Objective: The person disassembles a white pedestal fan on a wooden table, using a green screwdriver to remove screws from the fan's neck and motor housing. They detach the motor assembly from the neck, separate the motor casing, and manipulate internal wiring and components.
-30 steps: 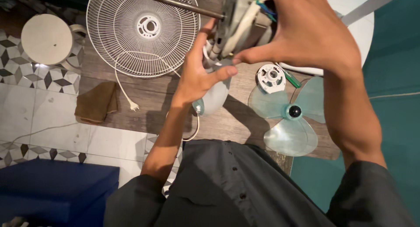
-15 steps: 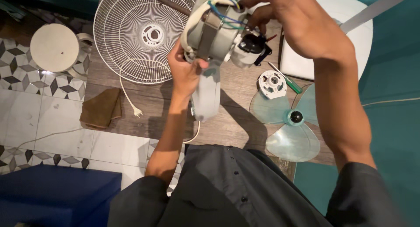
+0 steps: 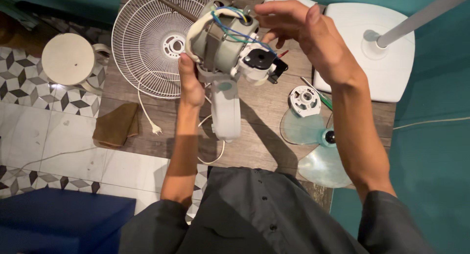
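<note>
we work over a wood table (image 3: 264, 112) on tiled floor (image 3: 54, 141); left hand (image 3: 190, 82) clamps the motor (image 3: 225, 43), right hand (image 3: 313, 36) fingers apart above it.

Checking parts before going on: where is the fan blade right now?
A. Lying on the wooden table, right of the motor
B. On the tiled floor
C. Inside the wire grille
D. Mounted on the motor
A: the translucent blade lies flat on the table, below and right of the motor, which the left hand holds up with no blade on it.
</note>
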